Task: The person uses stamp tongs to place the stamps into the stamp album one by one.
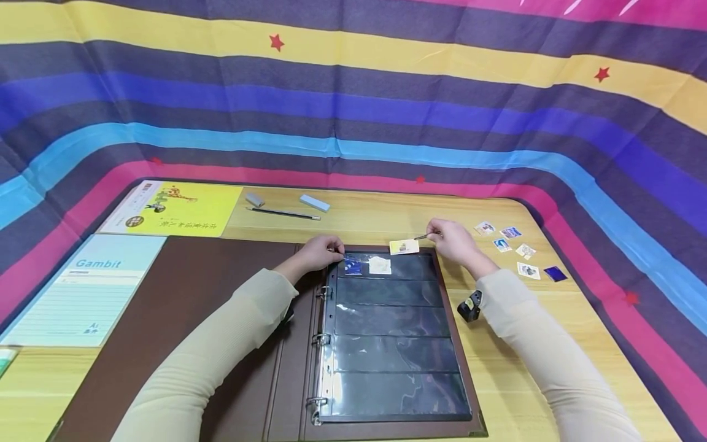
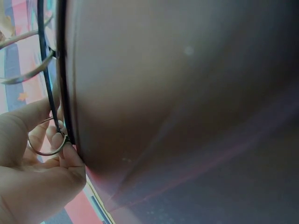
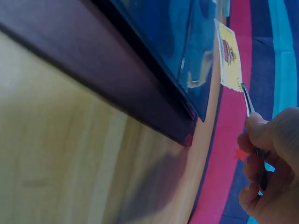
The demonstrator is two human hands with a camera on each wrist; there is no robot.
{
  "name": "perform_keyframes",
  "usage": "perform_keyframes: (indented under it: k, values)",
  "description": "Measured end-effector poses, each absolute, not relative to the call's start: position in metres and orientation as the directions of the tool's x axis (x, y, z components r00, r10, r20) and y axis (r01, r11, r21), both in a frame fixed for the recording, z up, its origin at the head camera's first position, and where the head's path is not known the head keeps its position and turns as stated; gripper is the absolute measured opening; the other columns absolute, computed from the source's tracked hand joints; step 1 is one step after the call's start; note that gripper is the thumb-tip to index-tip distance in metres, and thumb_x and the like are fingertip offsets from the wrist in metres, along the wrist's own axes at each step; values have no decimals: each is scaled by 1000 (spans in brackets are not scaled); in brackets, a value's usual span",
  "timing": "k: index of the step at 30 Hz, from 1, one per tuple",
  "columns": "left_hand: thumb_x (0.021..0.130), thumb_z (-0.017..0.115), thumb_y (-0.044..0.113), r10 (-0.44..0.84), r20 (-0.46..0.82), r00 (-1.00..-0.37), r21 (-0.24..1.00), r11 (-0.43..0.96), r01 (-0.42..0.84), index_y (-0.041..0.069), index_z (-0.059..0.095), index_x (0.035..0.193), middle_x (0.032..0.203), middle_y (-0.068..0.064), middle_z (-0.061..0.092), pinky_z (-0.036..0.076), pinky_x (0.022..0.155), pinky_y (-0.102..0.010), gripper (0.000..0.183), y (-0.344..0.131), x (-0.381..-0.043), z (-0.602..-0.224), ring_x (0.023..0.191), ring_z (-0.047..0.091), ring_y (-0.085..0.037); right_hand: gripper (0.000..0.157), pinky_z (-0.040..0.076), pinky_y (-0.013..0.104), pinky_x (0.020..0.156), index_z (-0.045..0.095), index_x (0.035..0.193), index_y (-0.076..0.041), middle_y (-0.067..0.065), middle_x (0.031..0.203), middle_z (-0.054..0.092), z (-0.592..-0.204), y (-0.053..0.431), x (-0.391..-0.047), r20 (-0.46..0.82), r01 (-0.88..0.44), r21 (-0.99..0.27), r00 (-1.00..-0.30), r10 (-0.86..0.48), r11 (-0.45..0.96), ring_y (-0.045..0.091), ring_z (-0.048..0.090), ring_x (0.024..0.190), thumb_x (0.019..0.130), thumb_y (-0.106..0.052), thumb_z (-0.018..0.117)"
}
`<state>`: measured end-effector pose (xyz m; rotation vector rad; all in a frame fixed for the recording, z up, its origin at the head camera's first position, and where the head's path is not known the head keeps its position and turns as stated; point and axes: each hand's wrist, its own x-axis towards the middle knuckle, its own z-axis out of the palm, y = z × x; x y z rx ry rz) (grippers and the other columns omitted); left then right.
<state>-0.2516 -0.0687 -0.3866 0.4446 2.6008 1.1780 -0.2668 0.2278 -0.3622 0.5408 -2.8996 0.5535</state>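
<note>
A big brown album (image 1: 204, 276) is lying open on the desk (image 1: 502, 399). Metal rings (image 1: 320, 339) are holding a black page (image 1: 392, 337) in its right half. Near the desk's left edge, a blue notebook (image 1: 83, 294) is lying beside the album. In the page's far row, a blue stamp (image 1: 353, 267) and a white stamp (image 1: 380, 265) are sitting side by side.

The left hand (image 1: 321, 253) is reaching to the page's far left corner, and its grip is pinching the page there. The right hand (image 1: 454, 242) is working by the page's far right corner. Its grip is grasping tweezers (image 1: 423, 236). Their tips are holding a yellow stamp (image 1: 404, 247) in the air by the page's far edge.

More stamps (image 1: 528, 271) are lying loose near the desk's right edge. A yellow book (image 1: 199, 212) is filling the desk's far left corner. Next to it, near the far edge, a pencil (image 1: 283, 213) and a pale blue block (image 1: 315, 203) are resting. Behind the desk, a stripy cloth (image 1: 353, 110) is hanging.
</note>
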Motion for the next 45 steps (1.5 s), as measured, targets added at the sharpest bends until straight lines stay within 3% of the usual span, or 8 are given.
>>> perform_keyframes:
  k: [19, 32, 45]
  values:
    - [78, 54, 10, 371, -103, -923, 755, 633, 170, 7, 53, 80, 77, -4, 48, 36, 57, -28, 3, -69, -252, -387, 64, 42, -18, 8, 36, 34, 59, 52, 71, -13, 0, 67, 51, -367, 237, -255, 66, -390, -255, -920, -386, 885, 19, 46, 64, 78, -10, 53]
    - [78, 54, 9, 375, -109, -921, 770, 617, 160, 5, 53, 81, 75, -4, 47, 36, 54, -28, 5, -67, -249, -385, 60, 43, -17, 9, 33, 32, 57, 51, 71, -10, -1, 63, 47, -353, 236, -257, -47, -456, -187, -881, -472, 870, 18, 42, 60, 78, -4, 52]
    - [78, 54, 9, 368, -116, -923, 764, 626, 154, 8, 51, 78, 75, -5, 45, 36, 55, -28, 3, -66, -251, -386, 61, 42, -18, 13, 33, 32, 57, 51, 68, -12, -2, 64, 48, -349, 234, -264, -45, -512, -175, -849, -526, 841, 17, 43, 61, 77, -2, 53]
